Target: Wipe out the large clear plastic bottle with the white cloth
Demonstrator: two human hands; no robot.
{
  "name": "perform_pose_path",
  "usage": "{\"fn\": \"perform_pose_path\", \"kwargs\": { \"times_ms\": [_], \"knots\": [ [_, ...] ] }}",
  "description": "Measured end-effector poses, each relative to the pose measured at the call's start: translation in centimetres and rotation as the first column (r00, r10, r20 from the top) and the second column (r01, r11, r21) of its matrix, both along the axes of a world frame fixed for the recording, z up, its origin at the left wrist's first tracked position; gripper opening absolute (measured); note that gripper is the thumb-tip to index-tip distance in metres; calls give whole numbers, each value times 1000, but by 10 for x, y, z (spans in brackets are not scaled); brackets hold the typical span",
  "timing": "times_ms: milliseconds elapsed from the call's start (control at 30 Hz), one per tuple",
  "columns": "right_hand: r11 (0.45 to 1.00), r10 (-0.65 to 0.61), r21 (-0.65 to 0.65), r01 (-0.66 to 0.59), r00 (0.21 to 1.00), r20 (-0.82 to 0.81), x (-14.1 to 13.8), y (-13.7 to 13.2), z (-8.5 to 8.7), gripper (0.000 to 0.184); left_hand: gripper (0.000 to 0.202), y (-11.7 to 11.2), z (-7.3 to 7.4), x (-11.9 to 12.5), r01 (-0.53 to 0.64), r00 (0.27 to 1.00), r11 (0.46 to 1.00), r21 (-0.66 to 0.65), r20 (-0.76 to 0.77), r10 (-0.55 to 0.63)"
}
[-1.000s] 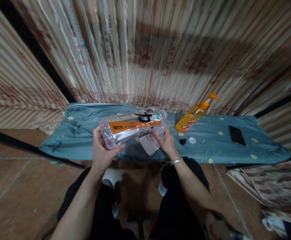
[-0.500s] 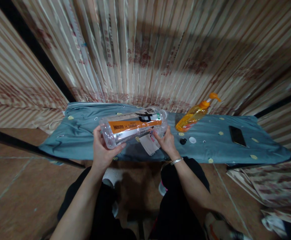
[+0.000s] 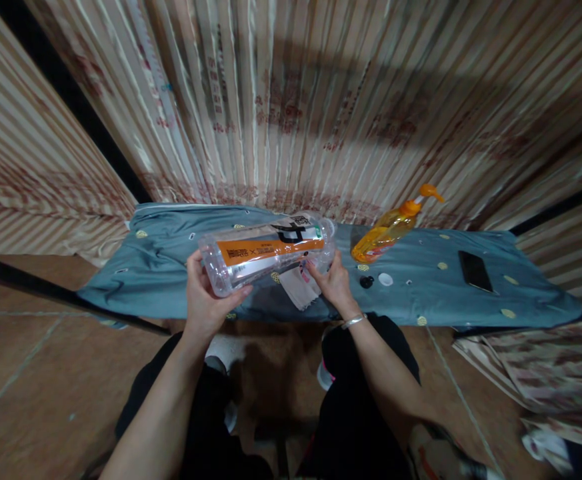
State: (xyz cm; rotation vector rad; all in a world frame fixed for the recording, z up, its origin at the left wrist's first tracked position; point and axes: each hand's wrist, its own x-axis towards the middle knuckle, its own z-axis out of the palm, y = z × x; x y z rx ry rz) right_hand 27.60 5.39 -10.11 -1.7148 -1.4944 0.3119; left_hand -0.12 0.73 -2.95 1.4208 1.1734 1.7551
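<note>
Gripping clear bottle endwise: left hand round base, right hand at neck. Held level over counter near edge for steadiness.

Bare surface at left of centre, pump bottle, two small caps and phone crowding the right, curtain closing off behind

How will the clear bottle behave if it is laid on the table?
The clear bottle looks empty, so it is probably light for its size. Its rounded body might roll on the table. The thin plastic may dent under the left hand.
</note>
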Motion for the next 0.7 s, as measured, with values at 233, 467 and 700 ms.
{"fn": "perform_pose_path", "kwargs": {
  "times_ms": [233,467,700],
  "knots": [
    [1000,11,-14,-11,1000,-5,1,-1,2,56,93,1,-1,-1,-8,1000,1000,-8,-4,8],
    [1000,20,19,-20,1000,-24,2,0,-2,59,93,1,-3,-1,-12,1000,1000,4,-3,12],
    [1000,23,2,-23,1000,-18,3,-1,-1,61,91,1,-3,-1,-7,1000,1000,19,-23,7]
  ]
}}
